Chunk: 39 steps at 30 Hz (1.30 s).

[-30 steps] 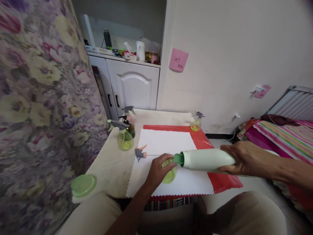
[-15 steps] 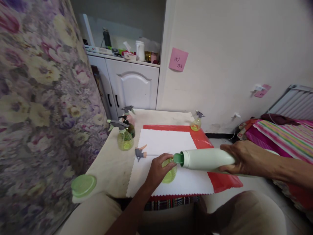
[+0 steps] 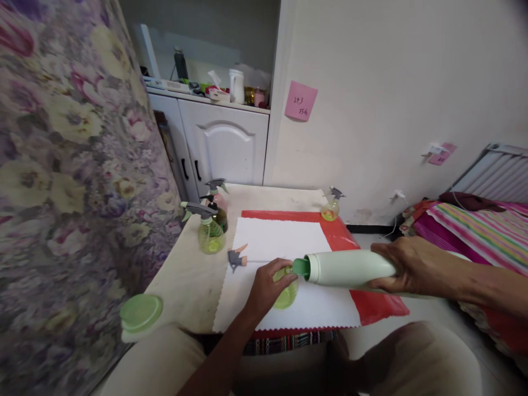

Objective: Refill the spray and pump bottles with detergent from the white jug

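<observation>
The left hand [image 3: 267, 287] wraps around a small yellow-green bottle [image 3: 286, 294] standing on the white cloth [image 3: 284, 242] near the table's near edge, while the right hand [image 3: 406, 267] grips a pale green jug [image 3: 350, 269] lying level, its spout [image 3: 301, 267] at the bottle's mouth.

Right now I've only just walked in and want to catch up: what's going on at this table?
A person sits at the table. Their left hand grips a small yellow-green bottle standing on the white cloth. Their right hand holds a large pale green bottle tipped sideways, its green spout at the small bottle's mouth. A detached spray head lies on the cloth nearby.
</observation>
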Each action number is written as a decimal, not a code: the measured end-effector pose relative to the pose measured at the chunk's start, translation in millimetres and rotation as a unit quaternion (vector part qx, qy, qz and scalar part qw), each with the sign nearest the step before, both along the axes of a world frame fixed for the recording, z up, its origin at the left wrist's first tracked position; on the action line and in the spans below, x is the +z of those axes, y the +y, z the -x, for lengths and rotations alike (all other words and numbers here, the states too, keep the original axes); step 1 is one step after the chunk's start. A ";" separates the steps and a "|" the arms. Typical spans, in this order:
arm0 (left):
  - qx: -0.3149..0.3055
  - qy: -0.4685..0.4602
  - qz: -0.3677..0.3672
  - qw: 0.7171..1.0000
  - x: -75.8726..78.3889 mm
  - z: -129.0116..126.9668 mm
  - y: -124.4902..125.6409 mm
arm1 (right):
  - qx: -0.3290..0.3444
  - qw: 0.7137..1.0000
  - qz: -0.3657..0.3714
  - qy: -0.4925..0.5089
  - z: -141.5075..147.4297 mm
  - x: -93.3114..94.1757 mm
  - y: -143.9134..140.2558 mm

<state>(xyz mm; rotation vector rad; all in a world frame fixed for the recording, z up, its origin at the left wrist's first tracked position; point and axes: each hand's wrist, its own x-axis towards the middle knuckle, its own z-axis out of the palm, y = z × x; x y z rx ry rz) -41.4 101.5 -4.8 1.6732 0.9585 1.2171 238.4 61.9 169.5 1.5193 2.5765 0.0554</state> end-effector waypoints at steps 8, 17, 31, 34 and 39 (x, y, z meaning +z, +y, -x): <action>0.006 -0.004 -0.004 1.000 -0.5 -0.3 0.9 | -0.003 1.000 0.001 -0.010 -0.4 -0.6 0.3; 0.012 0.005 -0.007 1.000 -0.1 -0.9 0.3 | -0.009 1.000 -0.001 -0.015 1.0 0.0 0.2; 0.008 0.000 -0.007 1.000 0.5 -0.4 -0.1 | -0.005 1.000 -0.006 -0.007 -0.3 0.0 -0.3; 0.007 -0.003 -0.003 1.000 0.5 -0.6 -0.3 | -0.007 1.000 -0.001 -0.008 0.8 0.6 -0.3; 0.004 -0.001 0.000 1.000 0.5 -0.1 -0.6 | -0.008 1.000 0.002 -0.009 -1.0 -1.4 0.8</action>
